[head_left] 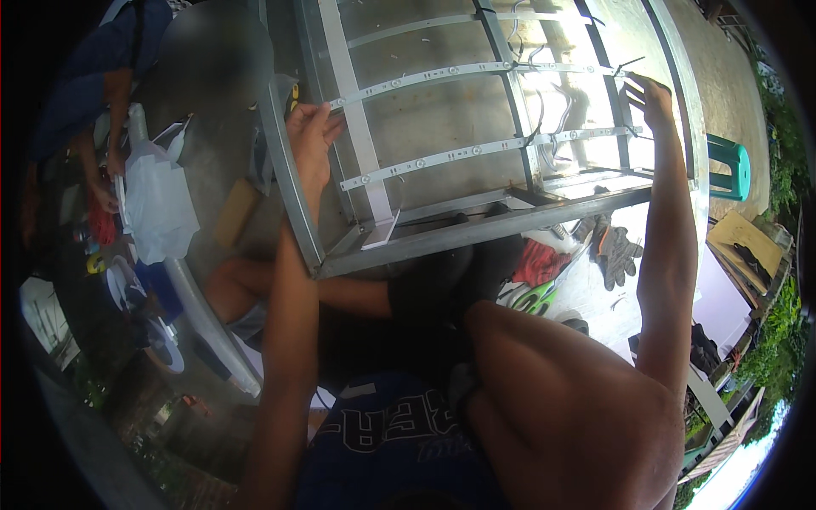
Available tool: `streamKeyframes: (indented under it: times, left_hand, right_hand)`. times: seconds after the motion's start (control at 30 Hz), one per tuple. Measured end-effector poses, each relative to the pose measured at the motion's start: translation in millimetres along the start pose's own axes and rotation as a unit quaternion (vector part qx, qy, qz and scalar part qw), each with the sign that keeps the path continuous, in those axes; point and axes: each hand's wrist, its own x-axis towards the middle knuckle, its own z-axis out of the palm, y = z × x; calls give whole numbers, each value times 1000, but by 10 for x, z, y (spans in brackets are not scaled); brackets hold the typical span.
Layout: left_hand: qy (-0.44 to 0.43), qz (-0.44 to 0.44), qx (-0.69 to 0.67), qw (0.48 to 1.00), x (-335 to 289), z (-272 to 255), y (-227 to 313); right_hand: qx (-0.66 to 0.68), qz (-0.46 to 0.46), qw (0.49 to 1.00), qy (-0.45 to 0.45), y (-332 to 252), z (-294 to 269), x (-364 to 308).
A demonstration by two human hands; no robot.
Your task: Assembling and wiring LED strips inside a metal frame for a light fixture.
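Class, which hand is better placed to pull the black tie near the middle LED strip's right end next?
Probably the right hand, near the black tie; the left hand is at the strip's left end.

left hand [313, 140] at one end of a light strip [425, 76] | right hand [653, 104] at its other end | strip across a frame [493, 232] | second strip [450, 156] on the frame, nearer the body [387, 438] than both hands | glove [616, 251] nearer still, below right hand | stool [731, 170] right of right hand | another person's hand [105, 197] far left of left hand
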Motion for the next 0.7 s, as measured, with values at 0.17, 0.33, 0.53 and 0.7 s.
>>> streamKeyframes:
  times: [0.17, 0.33, 0.53, 0.7]
  left_hand:
    - [25, 1, -9, 1000, 40, -22, -16]
    - [30, 3, 16, 999, 111, 0, -25]
    - [32, 3, 33, 999, 99, -18, -7]
    - [17, 7, 15, 1000, 105, -42, -18]
  right_hand:
    - [-52, 12, 998, 13, -59, 94, 2]
    - [-245, 24, 963, 112, -195, 203, -43]
    - [-409, -451, 776, 163, -672, 627, -368]
    - [-476, -444, 759, -6, -949, 1370, -788]
